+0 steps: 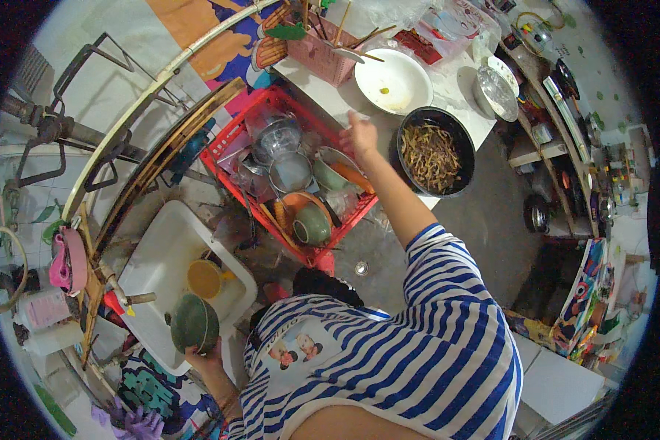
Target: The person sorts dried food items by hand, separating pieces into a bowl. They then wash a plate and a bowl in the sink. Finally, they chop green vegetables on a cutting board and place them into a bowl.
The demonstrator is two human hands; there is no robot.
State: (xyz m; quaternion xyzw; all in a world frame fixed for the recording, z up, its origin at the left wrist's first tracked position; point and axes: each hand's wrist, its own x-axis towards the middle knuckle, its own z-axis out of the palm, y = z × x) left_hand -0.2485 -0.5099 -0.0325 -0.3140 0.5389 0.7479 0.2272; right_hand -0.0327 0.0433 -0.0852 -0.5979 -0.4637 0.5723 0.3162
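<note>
My left hand (208, 358) grips the rim of a dark green bowl (191, 323), which is tilted over the near edge of a white sink basin (159, 242). A yellow round container (204, 279) sits inside the basin. My right hand (358, 135) is stretched out with its fingers apart and holds nothing. It appears above the far right side of a red plastic crate (232, 193). Inside the crate lie a small green bowl (312, 226), an orange bowl (302, 204), a larger pale green bowl (334, 170), a metal-rimmed strainer or cup (290, 171) and clear plastic containers (278, 136).
A white table (330, 104) bears a white bowl (394, 82), a black pot of cooked strips (430, 151) and a pink chopstick box (322, 60). A red-handled tap (115, 303) projects over the basin. Shelves (544, 110) stand at right. A drain (361, 268) is in the floor.
</note>
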